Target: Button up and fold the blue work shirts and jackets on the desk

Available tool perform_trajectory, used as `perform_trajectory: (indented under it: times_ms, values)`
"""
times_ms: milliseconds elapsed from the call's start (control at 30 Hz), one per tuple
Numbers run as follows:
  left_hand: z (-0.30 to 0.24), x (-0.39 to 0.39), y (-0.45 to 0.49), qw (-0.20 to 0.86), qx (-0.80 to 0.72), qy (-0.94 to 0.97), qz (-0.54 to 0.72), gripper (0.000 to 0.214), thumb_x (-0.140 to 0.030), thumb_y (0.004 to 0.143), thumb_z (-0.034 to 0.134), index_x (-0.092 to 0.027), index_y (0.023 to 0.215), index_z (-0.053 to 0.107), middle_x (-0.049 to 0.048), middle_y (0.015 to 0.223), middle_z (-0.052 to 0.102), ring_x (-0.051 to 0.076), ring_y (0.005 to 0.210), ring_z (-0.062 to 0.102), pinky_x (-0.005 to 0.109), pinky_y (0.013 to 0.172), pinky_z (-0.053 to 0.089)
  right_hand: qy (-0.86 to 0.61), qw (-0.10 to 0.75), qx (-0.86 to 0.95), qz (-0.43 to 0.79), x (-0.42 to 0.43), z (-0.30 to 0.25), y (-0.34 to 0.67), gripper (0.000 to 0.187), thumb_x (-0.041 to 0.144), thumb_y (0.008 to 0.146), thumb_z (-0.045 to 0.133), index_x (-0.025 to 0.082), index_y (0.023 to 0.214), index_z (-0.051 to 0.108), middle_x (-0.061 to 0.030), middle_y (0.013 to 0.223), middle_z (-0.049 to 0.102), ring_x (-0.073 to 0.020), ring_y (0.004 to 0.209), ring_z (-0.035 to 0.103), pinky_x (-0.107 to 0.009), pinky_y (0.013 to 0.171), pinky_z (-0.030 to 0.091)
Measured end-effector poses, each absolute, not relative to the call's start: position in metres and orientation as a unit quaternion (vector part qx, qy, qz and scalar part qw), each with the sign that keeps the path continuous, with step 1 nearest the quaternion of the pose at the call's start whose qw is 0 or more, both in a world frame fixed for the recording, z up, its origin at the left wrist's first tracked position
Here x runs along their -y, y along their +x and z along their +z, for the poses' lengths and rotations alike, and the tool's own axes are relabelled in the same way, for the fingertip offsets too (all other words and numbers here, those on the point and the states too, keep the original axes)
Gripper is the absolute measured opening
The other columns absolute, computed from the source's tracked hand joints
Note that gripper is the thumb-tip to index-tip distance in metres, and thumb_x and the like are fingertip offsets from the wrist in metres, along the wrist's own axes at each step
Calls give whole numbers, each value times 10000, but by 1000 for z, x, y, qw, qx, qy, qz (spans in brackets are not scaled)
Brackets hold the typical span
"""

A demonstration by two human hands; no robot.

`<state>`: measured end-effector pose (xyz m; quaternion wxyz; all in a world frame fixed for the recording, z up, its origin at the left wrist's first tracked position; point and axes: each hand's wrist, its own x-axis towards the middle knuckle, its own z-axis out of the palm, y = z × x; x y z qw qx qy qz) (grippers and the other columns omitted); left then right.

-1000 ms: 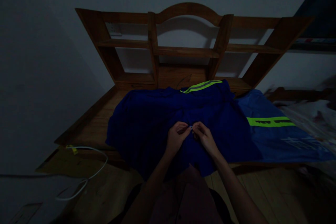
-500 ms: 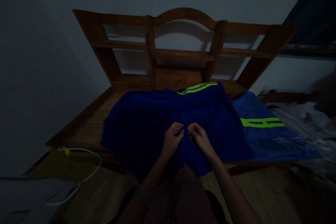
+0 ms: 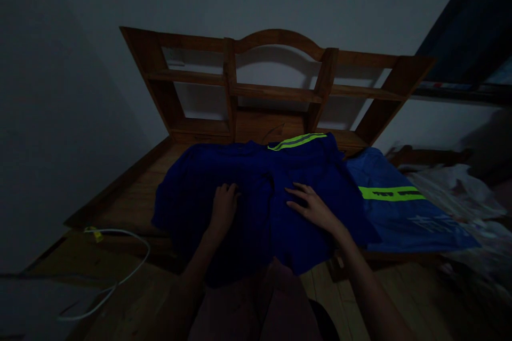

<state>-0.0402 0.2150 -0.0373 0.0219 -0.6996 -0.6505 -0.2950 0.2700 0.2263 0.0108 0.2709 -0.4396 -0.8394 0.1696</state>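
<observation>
A dark blue work jacket lies spread over the wooden desk, its lower part hanging over the front edge. A yellow-green reflective band crosses its upper right part. My left hand rests on the left half of the cloth, fingers loosely bent and apart, with nothing seen in them. On the right half lies my right hand, its fingers spread over the fabric. Between the hands a dark fold runs down the jacket's middle. The picture is dim, so fine details such as buttons do not show.
Behind the jacket stands a wooden shelf unit on the desk. A lighter blue garment with a yellow-green band lies at the right, beside whitish plastic bags. A white cable loops at the lower left.
My hands were close together with pinched fingers at the jacket's middle. They have moved apart, left and right, and their fingers have loosened onto the cloth.
</observation>
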Motion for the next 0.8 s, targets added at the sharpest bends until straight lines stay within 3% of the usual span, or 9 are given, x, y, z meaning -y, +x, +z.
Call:
perform_trajectory:
  times_ms: [233,400,600,700,800]
  values:
    - [-31,-296,-66,-69,564,-761,-312,142,-235,861,495,-203,980,566,66,939,573,220,897,519,344,839,392,-420,241,870,89,-266,-14,262,522,478,861,537,305,1345,445,-59,1460,304,-252,1354,256,-478,1094,269]
    - [-10,-322,-68,-82,547,-771,-316,150,-235,833,534,-195,969,582,69,984,567,216,967,508,360,920,367,-434,271,856,72,-287,-3,253,495,456,858,551,285,1318,482,-72,1410,390,-250,1309,348,-467,1073,317]
    - [35,-267,-31,-64,492,-762,-416,271,-247,857,511,-215,1122,557,74,1132,539,218,1104,486,368,979,359,-406,369,825,136,-229,23,233,309,296,929,444,263,1215,557,-62,1204,558,-200,1130,518,-382,981,422]
    - [35,-218,-2,-141,454,-784,-400,209,-258,888,468,-240,1060,586,43,1020,609,178,974,572,303,890,427,-388,359,824,203,-190,17,222,252,229,935,408,249,1067,622,-50,1040,604,-176,994,571,-323,883,464]
    - [13,-185,14,-177,491,-770,-366,178,-264,884,475,-236,1006,601,47,964,627,181,888,599,302,827,455,-395,348,824,211,-168,3,215,244,184,908,429,247,1030,632,-52,1014,591,-187,976,557,-335,863,461]
